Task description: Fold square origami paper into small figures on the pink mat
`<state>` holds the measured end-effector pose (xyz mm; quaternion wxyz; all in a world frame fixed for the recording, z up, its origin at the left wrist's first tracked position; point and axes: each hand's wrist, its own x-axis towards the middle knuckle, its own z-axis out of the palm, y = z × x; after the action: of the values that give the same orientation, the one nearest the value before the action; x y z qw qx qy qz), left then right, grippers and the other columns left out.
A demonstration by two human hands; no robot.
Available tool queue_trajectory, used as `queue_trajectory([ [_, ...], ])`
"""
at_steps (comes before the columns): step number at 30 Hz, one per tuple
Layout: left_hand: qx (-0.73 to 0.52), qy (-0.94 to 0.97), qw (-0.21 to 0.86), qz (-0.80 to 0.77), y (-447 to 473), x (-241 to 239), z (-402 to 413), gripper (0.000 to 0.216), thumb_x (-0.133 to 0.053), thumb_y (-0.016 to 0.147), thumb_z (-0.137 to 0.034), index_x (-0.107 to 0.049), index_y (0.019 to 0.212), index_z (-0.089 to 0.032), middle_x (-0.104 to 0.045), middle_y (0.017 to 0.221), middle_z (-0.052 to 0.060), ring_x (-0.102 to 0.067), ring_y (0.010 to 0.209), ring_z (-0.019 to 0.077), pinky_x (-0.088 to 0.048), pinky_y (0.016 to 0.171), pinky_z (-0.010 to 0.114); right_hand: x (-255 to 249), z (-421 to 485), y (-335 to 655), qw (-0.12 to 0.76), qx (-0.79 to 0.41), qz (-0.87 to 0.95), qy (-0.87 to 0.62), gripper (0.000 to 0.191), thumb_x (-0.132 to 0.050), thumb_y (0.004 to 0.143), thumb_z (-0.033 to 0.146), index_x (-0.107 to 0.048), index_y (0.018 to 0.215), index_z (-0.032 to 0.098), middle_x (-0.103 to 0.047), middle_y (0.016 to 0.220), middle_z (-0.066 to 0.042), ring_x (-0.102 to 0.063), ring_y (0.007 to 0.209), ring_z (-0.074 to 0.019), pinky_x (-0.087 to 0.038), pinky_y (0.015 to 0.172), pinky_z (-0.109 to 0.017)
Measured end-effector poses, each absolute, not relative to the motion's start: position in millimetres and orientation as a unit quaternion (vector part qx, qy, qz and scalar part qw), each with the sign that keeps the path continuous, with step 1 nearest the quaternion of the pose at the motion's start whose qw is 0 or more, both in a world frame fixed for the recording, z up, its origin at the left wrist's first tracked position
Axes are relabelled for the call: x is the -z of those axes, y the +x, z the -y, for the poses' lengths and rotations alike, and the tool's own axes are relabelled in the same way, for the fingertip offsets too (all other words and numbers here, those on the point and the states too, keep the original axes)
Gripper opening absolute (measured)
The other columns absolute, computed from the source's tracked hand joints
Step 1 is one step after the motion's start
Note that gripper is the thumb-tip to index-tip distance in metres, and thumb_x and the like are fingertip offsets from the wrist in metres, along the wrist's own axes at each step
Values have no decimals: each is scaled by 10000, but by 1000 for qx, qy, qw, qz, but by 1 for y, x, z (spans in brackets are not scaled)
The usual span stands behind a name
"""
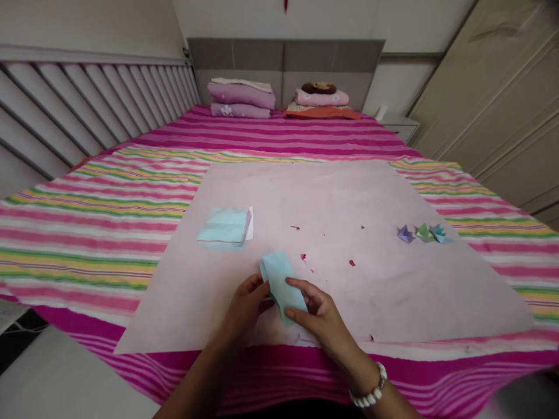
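Left hand [245,301] and right hand [322,312], fingers [302,286] gripping a partly folded light-blue paper rectangle [283,282] over a large pale sheet [393,291]; three small pastel folded-paper shapes [424,233] seemingly finished, one squarish light-blue-topped paper stack [226,224] seemingly unworked

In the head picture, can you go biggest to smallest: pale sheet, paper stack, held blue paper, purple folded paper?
Pale sheet
Paper stack and held blue paper: unsure, since the held one is nearer
Purple folded paper

From here I see a striped bed [131,203]. On it lie two bedding piles [241,95] and one large pale sheet [345,192], which carries a paper stack [225,226] and three small folded papers [424,233].
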<state>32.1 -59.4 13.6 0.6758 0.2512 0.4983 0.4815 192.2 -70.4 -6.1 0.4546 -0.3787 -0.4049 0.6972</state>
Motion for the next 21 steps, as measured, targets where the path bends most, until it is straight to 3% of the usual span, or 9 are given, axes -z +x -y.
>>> queue_trajectory([
  [6,-436,242,738,-454,34,-11,63,319,-761,669,-350,-683,900,-145,-673,785,50,-599,689,135,-460,674,260,2,71,197,453,-640,454,-423,490,-804,645,261,-658,1113,279,-673,1061,-24,-610,890,-199,-509,733,-306],
  [15,-447,289,683,-501,25,-18,61,219,-701,709,-316,-688,871,-169,-660,768,20,-578,702,125,-415,659,240,1,73,197,433,-670,488,-354,689,-834,576,181,-600,1199,361,-450,1351,-31,-598,843,-153,-503,631,-268],
  [21,-434,322,668,-513,28,-19,64,260,-720,680,-295,-676,909,-182,-690,859,37,-598,769,152,-418,687,259,-1,71,195,447,-657,464,-391,428,-754,716,308,-657,1133,309,-585,1214,-42,-609,856,-164,-509,711,-299],
])
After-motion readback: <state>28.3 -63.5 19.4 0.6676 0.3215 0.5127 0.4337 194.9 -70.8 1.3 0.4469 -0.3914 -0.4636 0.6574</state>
